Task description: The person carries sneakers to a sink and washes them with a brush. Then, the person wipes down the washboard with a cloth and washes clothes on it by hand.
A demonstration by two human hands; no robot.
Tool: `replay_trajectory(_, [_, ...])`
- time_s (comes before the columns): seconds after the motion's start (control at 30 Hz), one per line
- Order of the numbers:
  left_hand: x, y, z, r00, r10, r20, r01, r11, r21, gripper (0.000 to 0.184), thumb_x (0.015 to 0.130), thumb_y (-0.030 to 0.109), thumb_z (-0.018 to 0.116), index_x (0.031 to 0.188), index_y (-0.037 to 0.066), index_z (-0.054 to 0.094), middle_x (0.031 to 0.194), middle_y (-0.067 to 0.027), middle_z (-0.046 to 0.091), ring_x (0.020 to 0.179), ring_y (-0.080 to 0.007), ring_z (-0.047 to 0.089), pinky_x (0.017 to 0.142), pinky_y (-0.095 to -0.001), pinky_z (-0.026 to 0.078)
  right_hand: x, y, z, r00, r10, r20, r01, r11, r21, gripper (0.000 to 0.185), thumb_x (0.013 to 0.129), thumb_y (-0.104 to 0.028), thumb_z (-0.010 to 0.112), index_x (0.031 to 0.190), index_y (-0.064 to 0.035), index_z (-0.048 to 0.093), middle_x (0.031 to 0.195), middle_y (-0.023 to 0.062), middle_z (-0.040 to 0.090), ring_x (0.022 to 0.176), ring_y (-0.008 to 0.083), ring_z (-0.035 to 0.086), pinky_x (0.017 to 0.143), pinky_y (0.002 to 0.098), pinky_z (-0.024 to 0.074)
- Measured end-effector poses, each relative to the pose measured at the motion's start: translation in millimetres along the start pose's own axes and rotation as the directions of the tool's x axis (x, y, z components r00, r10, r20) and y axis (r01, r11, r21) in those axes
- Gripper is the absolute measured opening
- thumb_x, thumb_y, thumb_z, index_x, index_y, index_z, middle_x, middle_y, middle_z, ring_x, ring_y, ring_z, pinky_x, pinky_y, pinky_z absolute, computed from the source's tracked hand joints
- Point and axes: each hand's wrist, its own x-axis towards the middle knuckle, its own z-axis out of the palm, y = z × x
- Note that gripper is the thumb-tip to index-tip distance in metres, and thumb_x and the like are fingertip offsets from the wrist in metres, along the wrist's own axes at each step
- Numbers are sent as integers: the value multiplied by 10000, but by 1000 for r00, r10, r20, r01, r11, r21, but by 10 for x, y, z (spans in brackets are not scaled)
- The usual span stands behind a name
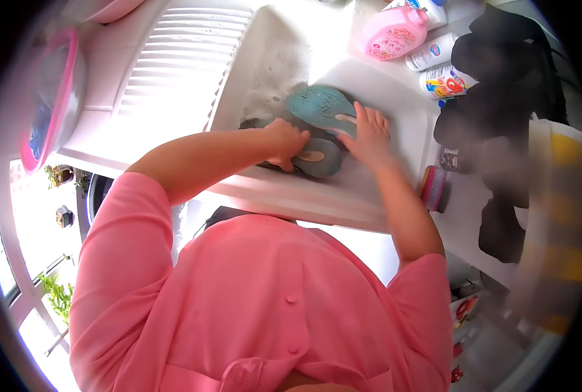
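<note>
My left hand (285,144) has its fingers curled round a dark grey shoe (323,159) low in the white sink (382,81). A pale oval patch shows on that shoe. Just above it, a second shoe (318,104) lies with its teal, patterned sole turned up. My right hand (369,136) grips the right end of this shoe, thumb on the near side and fingers along the far side. Part of another dark item shows left of my left hand; what it is I cannot tell. Both palms are hidden.
A ribbed washboard (180,59) adjoins the sink on the left, near a pink-rimmed basin (69,85). Right of the sink stand a pink bottle (395,36), white bottles (432,53) and a scrub brush (433,187). Dark cloth-like items (506,85) lie farther right.
</note>
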Motion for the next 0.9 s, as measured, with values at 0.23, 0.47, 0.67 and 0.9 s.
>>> replay_trajectory(0.23, [254,-86,146,999,32,16,-33,995,95,723,590,361,808,1158,48,488,1057,-149,605,1029,-311,574,848,-443,441,-203,256,204,982,163,90,-163,987,-9,717,716,-341,732,1263,-27,390,1165,155,501,1111,338,449,929,468,345])
replay_trajectory(0.47, [545,-257,367,997,59,-40,-56,996,69,779,582,347,815,1204,43,457,1188,-163,508,1155,-324,460,957,-516,337,-138,288,666,950,243,196,-237,970,-51,712,719,-306,719,1248,10,363,1168,171,503,1110,326,457,913,449,361])
replay_trajectory(0.67, [835,-161,558,994,-106,29,101,984,147,838,563,340,834,1252,61,448,1244,-137,488,1214,-297,420,970,-563,299,18,199,897,973,148,178,-121,981,-150,707,727,-302,712,1247,13,352,1170,176,497,1104,325,460,906,453,346])
replay_trajectory(0.9, [1013,-328,718,999,-1,53,2,1000,-26,728,552,322,836,1148,47,522,1127,-154,539,1128,-314,492,956,-472,361,54,311,1012,966,160,203,-137,983,-122,711,721,-318,704,1257,-21,345,1170,129,486,1116,293,447,930,441,323])
